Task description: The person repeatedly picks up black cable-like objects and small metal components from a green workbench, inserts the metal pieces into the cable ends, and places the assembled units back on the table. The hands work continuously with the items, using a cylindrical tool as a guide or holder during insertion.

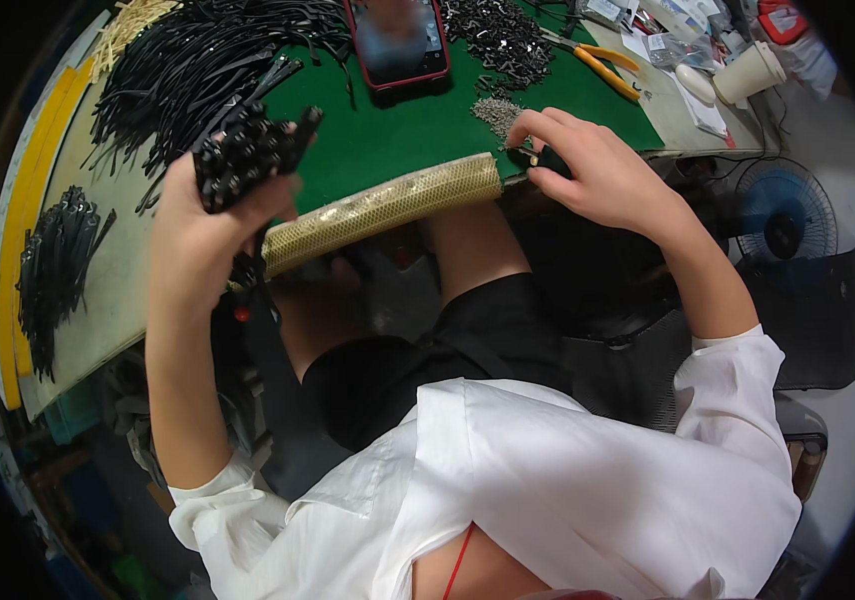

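Note:
My left hand (192,225) is closed around a thick bundle of black straps (247,155), their ends bunched upward and some tails hanging below the fist. The hand is slightly blurred. At the table's front edge, my right hand (602,175) curls its fingers around a small black piece (550,160) with a shiny tip, whose kind I cannot make out. Just beyond those fingertips lies a pile of small grey metal bits (497,115). A gold patterned roll (387,210) runs along the table edge between my two hands.
Across the green mat (347,155) lie a large heap of black straps (207,70), a red-cased phone (397,45), many small black parts (497,45) and orange-handled pliers (607,70). Another strap bundle (57,265) sits left. A white cup (747,72) and a fan (785,215) are right.

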The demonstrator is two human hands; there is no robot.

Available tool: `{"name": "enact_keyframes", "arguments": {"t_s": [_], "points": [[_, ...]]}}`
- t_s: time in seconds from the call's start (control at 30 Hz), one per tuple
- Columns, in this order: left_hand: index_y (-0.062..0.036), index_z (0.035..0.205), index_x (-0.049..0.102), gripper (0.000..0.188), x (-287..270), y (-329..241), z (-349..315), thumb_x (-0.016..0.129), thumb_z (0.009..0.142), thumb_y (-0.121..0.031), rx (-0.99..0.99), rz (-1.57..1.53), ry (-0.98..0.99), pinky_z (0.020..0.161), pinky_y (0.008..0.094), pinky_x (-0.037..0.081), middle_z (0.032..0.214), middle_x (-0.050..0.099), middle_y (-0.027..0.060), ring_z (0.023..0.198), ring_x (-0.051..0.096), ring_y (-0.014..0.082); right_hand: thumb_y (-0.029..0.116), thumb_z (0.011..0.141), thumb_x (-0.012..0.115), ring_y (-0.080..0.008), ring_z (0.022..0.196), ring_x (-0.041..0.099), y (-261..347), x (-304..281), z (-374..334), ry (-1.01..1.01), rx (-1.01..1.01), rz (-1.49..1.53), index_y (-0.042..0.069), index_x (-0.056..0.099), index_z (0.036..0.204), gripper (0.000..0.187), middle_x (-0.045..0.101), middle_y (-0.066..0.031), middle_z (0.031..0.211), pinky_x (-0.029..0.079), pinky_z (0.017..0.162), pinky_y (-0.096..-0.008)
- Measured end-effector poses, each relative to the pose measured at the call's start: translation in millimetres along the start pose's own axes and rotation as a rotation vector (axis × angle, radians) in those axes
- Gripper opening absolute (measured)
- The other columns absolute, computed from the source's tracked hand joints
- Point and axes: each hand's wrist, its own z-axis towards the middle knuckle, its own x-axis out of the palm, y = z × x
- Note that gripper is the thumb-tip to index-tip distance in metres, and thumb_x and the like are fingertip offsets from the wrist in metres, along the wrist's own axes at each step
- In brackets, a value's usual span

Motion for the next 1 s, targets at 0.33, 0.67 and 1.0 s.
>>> {"name": "enact_keyframes", "arguments": {"t_s": [0.33, 0.67, 1.0], "points": [[-0.0043, 0.095, 0.069, 0.016, 11.8, 2.5, -0.8, 0.075, 0.083, -0.013, -0.008, -0.034, -0.064, 0.047, 0.0199, 0.034, 0.069, 0.065, -0.0006, 0.053, 0.047, 0.0024, 0.010, 0.086, 0.061, -0.0341, 0.099, 0.062, 0.5, 1.5, 3.2, 0.010, 0.010, -0.051, 0.007, 0.056, 0.113, 0.028, 0.062, -0.0132, 0.107, 0.050, 0.084, -0.0420], [-0.0038, 0.112, 0.069, 0.031, 14.8, 9.6, 0.8, 0.076, 0.084, -0.014, 0.053, -0.073, -0.093, 0.047, 0.0188, 0.033, 0.072, 0.067, 0.0014, 0.052, 0.046, 0.0015, 0.010, 0.085, 0.061, -0.0341, 0.098, 0.063, 3.5, -0.5, 5.4, 0.042, 0.011, -0.083, 0.008, 0.055, 0.114, 0.029, 0.062, -0.0133, 0.106, 0.050, 0.083, -0.0422], [-0.0026, 0.115, 0.070, 0.035, 20.9, 8.8, -1.3, 0.078, 0.082, -0.012, 0.088, -0.135, -0.176, 0.052, 0.0196, 0.036, 0.070, 0.064, -0.0007, 0.056, 0.050, 0.0032, 0.011, 0.087, 0.060, -0.0348, 0.099, 0.063, 4.9, -3.5, 17.6, 0.098, -0.002, -0.097, 0.007, 0.055, 0.115, 0.029, 0.064, -0.0142, 0.106, 0.050, 0.085, -0.0424]]}}
